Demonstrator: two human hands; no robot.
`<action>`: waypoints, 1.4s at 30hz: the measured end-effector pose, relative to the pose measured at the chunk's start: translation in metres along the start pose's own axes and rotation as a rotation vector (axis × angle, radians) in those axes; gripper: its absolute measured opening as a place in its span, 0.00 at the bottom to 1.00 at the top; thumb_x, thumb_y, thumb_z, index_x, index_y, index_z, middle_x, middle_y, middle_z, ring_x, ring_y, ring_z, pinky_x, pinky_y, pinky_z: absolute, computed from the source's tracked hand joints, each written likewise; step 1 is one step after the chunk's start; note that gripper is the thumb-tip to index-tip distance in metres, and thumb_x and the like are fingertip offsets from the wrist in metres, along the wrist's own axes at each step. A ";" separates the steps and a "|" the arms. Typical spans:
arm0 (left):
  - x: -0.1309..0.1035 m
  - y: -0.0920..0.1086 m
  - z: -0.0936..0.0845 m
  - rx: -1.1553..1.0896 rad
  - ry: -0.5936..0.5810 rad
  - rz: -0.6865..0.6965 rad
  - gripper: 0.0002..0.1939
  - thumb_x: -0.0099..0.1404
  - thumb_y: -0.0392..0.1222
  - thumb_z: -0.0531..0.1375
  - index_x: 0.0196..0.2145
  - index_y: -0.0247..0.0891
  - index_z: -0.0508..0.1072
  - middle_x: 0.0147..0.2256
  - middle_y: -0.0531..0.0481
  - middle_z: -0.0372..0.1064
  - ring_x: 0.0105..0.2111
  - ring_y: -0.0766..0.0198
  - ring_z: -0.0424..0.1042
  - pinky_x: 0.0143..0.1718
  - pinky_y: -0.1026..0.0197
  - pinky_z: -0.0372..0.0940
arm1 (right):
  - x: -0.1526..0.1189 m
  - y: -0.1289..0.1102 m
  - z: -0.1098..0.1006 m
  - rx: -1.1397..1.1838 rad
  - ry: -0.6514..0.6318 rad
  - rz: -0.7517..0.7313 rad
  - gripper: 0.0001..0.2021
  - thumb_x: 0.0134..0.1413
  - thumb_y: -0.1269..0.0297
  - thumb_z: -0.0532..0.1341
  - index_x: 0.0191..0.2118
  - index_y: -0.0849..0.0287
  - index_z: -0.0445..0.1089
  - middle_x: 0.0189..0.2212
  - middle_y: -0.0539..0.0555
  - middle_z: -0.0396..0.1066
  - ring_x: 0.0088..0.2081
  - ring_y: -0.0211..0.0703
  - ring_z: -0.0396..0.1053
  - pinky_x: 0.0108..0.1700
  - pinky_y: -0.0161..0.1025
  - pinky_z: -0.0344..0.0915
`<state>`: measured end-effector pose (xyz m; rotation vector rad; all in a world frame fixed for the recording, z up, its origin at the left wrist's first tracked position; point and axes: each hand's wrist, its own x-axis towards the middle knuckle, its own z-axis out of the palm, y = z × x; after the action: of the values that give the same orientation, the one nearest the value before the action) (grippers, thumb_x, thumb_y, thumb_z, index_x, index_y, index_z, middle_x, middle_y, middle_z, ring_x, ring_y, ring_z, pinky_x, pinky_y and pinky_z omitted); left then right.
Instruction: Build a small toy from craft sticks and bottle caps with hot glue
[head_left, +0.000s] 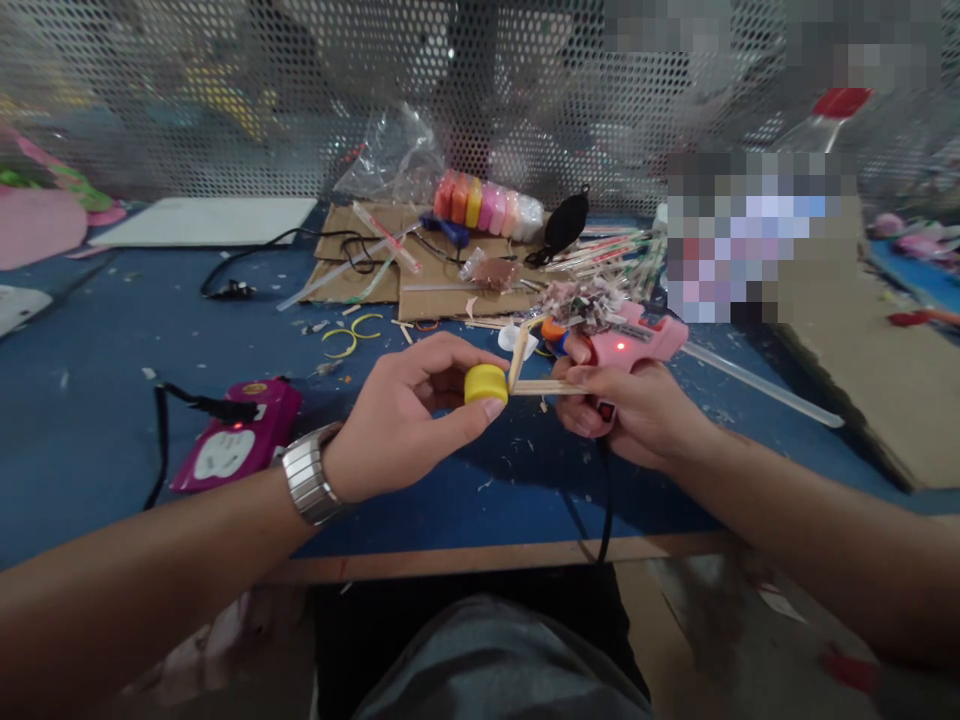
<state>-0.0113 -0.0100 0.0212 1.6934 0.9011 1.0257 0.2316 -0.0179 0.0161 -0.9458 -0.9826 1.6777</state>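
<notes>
A: Clock centred on the short yellow cylinder point(486, 385). Where is it?
B: Held above the blue tabletop point(420, 535). Left hand point(405, 415) at 9 o'clock, thumb and fingers pinching its sides; silver metal-band watch point(311, 474) on the wrist.
A: Right hand point(637, 405)?
B: At 3 o'clock, fingers curled round the grip of a pink plastic glue gun point(656, 342), red light lit. Nozzle tip: cannot tell, obscured.
A: Pale, thin wooden sticks point(540, 387)?
B: Beside the cylinder, forming an angle: one arm towards 1 o'clock, the other to 3 o'clock, reaching the right fingers. Pinched there? Cannot tell.
A: Surroundings?
B: Magenta power socket box point(277, 420) between 8 and 9; row of multicoloured wrapped blocks point(487, 205) at 12.
</notes>
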 end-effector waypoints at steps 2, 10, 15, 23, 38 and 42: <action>0.000 0.000 0.000 -0.002 -0.005 0.000 0.11 0.62 0.39 0.75 0.43 0.37 0.84 0.42 0.46 0.80 0.33 0.65 0.78 0.34 0.65 0.76 | 0.000 0.000 0.000 0.011 -0.010 0.001 0.16 0.49 0.68 0.74 0.34 0.53 0.64 0.20 0.40 0.64 0.17 0.31 0.58 0.22 0.35 0.48; 0.000 -0.003 0.000 -0.034 -0.017 0.000 0.13 0.62 0.41 0.75 0.44 0.36 0.84 0.42 0.45 0.80 0.34 0.62 0.81 0.36 0.63 0.78 | 0.000 0.003 -0.003 -0.005 -0.009 -0.002 0.16 0.49 0.68 0.74 0.35 0.53 0.64 0.22 0.41 0.66 0.17 0.31 0.60 0.21 0.34 0.49; 0.001 -0.003 0.000 0.002 -0.035 0.042 0.10 0.63 0.39 0.74 0.42 0.35 0.85 0.41 0.45 0.79 0.34 0.64 0.79 0.34 0.65 0.76 | 0.002 0.002 -0.005 0.016 -0.091 0.015 0.14 0.49 0.70 0.72 0.34 0.54 0.65 0.22 0.40 0.65 0.17 0.29 0.58 0.21 0.33 0.51; 0.001 -0.004 -0.001 -0.018 -0.077 0.054 0.09 0.64 0.40 0.75 0.41 0.36 0.85 0.42 0.45 0.80 0.34 0.64 0.79 0.33 0.67 0.75 | 0.002 -0.001 -0.006 0.029 -0.145 0.055 0.14 0.51 0.70 0.72 0.34 0.54 0.64 0.21 0.40 0.65 0.16 0.28 0.55 0.21 0.33 0.51; 0.000 -0.005 -0.001 -0.036 -0.081 0.082 0.08 0.65 0.38 0.75 0.42 0.37 0.85 0.42 0.46 0.79 0.36 0.64 0.79 0.36 0.66 0.77 | 0.002 -0.001 -0.007 0.063 -0.165 0.073 0.14 0.51 0.73 0.71 0.34 0.54 0.64 0.20 0.39 0.65 0.16 0.29 0.55 0.21 0.33 0.51; 0.000 -0.005 0.000 -0.045 -0.057 0.088 0.09 0.65 0.37 0.74 0.44 0.37 0.85 0.42 0.47 0.79 0.36 0.65 0.79 0.36 0.66 0.76 | 0.002 -0.001 -0.007 0.057 -0.186 0.056 0.15 0.51 0.71 0.72 0.34 0.54 0.64 0.21 0.39 0.66 0.16 0.28 0.55 0.21 0.32 0.51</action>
<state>-0.0118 -0.0083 0.0168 1.7286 0.7668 1.0435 0.2379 -0.0148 0.0142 -0.7967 -1.0324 1.8574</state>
